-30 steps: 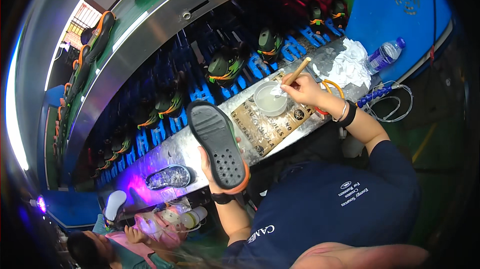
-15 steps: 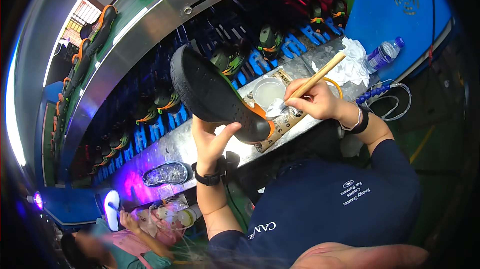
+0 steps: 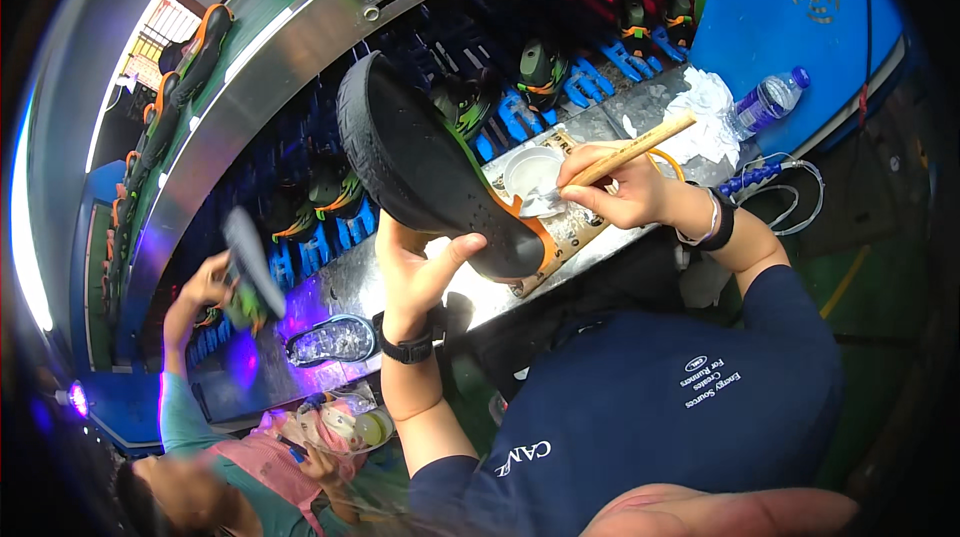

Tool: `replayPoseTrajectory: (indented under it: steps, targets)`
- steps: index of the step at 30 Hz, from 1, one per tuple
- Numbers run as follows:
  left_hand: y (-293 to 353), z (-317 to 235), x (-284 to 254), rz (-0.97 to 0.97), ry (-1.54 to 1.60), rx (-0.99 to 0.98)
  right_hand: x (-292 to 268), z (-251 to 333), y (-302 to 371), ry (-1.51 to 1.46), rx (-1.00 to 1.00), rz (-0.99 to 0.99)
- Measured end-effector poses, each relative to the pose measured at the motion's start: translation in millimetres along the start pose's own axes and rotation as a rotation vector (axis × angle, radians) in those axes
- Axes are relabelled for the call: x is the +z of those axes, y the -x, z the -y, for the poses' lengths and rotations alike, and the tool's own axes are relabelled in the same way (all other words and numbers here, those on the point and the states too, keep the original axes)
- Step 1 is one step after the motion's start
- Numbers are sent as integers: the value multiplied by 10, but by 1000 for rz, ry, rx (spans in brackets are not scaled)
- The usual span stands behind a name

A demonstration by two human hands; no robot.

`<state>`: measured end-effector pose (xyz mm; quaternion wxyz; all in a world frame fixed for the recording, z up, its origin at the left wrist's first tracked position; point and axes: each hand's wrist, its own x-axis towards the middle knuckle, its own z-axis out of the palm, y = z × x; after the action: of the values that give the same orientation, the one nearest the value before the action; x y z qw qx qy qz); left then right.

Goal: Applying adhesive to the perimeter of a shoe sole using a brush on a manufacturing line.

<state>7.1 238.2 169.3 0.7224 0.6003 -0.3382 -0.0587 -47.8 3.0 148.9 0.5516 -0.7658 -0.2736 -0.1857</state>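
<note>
My left hand (image 3: 418, 272) grips a black shoe (image 3: 435, 167) with orange and green trim, its dark underside turned up toward me. The thumb lies along the near edge; the other fingers go out of sight beneath. In my right hand (image 3: 622, 195) is a brush (image 3: 645, 145) with a pale wooden handle. Its whitish bristles meet the orange edge of the shoe, near the end closest to me. Just beyond the bristles, a round dish (image 3: 530, 169) of pale liquid stands on a printed brown sheet (image 3: 572, 229) on the metal bench.
Shoes (image 3: 541, 72) sit on blue holders behind the bench (image 3: 340, 297). Crumpled white cloth (image 3: 698, 122) and a bottle (image 3: 772, 102) lie right. A clear-filled tray (image 3: 333, 340) lies left. A co-worker's hand (image 3: 208, 282) holds a blurred shoe (image 3: 255, 272).
The brush has moved slightly left onto the shoe's edge. My left hand has tilted the shoe a little. The co-worker's arm has risen at the left, now with a shoe in hand.
</note>
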Motion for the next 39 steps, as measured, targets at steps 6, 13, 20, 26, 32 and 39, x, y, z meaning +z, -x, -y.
replayPoseTrajectory:
  steps: [6,13,20,26,32,39]
  targets:
    - [-10,-33,-6,-1,-265,155,-33,25,133,-26,144,24]
    - [53,-135,201,-133,-450,330,-17,129,186,-83,168,9]
    - [33,-137,156,-62,-584,349,-71,193,201,-220,168,-88]
    - [75,-96,90,-47,-659,366,-61,133,156,-205,204,-209]
    - [93,-65,65,-66,-598,349,-76,68,114,-137,254,-139]
    - [-24,-124,75,-16,-453,287,-62,-30,117,-52,106,-165]
